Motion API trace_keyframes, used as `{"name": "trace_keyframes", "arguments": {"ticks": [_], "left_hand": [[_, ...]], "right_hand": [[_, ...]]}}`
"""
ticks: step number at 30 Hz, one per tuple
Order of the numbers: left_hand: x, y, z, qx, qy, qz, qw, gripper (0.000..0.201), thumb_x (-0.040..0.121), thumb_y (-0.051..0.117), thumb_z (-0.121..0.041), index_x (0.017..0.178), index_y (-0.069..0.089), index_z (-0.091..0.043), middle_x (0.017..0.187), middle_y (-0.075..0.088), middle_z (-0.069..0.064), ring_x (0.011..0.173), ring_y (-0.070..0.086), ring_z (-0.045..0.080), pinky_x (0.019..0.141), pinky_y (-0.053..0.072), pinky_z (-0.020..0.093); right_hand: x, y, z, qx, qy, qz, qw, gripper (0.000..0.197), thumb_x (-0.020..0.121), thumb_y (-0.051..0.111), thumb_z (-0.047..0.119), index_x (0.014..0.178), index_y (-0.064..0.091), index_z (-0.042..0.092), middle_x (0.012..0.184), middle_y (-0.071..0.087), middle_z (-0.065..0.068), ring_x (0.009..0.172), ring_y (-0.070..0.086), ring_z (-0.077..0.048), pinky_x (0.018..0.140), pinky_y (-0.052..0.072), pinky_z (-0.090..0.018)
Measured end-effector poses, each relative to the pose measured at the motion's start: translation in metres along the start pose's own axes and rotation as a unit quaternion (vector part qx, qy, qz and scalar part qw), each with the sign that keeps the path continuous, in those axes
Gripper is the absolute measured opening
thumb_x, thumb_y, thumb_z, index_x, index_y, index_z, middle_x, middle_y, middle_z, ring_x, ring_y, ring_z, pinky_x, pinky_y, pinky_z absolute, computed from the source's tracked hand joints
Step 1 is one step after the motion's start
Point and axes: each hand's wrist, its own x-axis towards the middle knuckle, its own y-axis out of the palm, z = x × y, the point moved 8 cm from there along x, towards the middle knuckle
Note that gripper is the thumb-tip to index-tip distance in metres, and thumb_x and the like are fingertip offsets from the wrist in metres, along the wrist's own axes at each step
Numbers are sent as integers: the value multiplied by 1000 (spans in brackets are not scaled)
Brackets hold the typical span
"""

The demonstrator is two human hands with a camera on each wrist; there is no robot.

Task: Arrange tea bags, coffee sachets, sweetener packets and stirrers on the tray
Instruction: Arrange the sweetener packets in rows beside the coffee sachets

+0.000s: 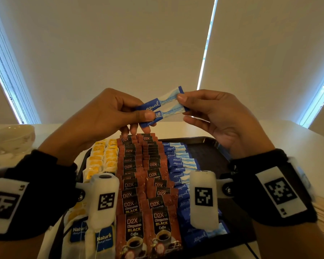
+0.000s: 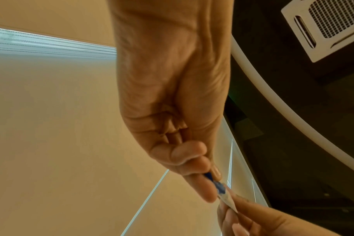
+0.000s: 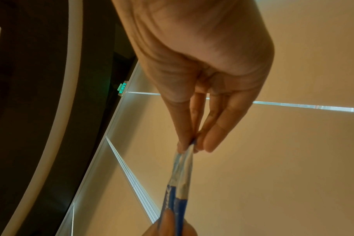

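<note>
Two blue sweetener packets (image 1: 162,107) held up above the tray (image 1: 206,156), one over the other, both hands raised, palms facing each other. Left hand (image 1: 108,116) grip: thumb and fingers pinch the dark blue ends. Right hand (image 1: 215,116) grip: thumb and forefinger pinch the pale ends, other fingers loosely extended. On the tray: tea bags (image 1: 101,157) left, coffee sachets (image 1: 138,184) middle, sweetener row (image 1: 178,169) right of them. Bare tray floor at right, up to the rim. Tray sits on white surface (image 1: 297,139).
</note>
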Motion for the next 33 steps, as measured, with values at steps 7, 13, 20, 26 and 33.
{"name": "trace_keyframes", "arguments": {"ticks": [7, 13, 20, 26, 33], "left_hand": [[1, 6, 0, 23, -9, 14, 1000, 24, 68, 62, -37, 83, 72, -21, 70, 72, 1, 49, 54, 3, 44, 45, 13], [-4, -9, -12, 30, 19, -13, 999, 48, 61, 57, -58, 93, 70, -26, 84, 74, -8, 59, 56, 2, 45, 44, 15], [-10, -27, -22, 49, 72, -52, 995, 46, 70, 55, -63, 100, 67, -31, 90, 72, -11, 60, 55, 2, 48, 39, 25], [-12, -39, -23, 37, 79, -58, 994, 43, 71, 56, -63, 99, 67, -33, 92, 72, -10, 60, 54, 2, 47, 37, 22], [-13, -44, -22, 21, 97, -55, 994, 44, 74, 58, -64, 99, 69, -30, 91, 72, -9, 61, 52, 5, 39, 37, 10]], "right_hand": [[-1, -5, 2, -24, -4, -6, 1000, 14, 66, 75, 17, 77, 70, 11, 74, 72, -4, 63, 67, -9, 55, 52, -14], [-23, -60, -14, -64, 63, -96, 991, 11, 65, 75, 19, 74, 70, 15, 64, 67, 3, 56, 55, -3, 50, 47, -11], [-71, -113, -91, -143, 252, -137, 947, 10, 74, 73, 13, 81, 69, 7, 56, 60, 3, 56, 50, -6, 40, 42, -10], [-84, -101, -120, -164, 325, -87, 927, 4, 77, 71, 10, 80, 70, 8, 66, 62, -2, 61, 50, -9, 42, 44, -13], [-100, -108, -126, -240, 335, -69, 908, 17, 73, 75, 16, 88, 73, 8, 72, 64, -4, 63, 54, -9, 46, 42, -18]]}}
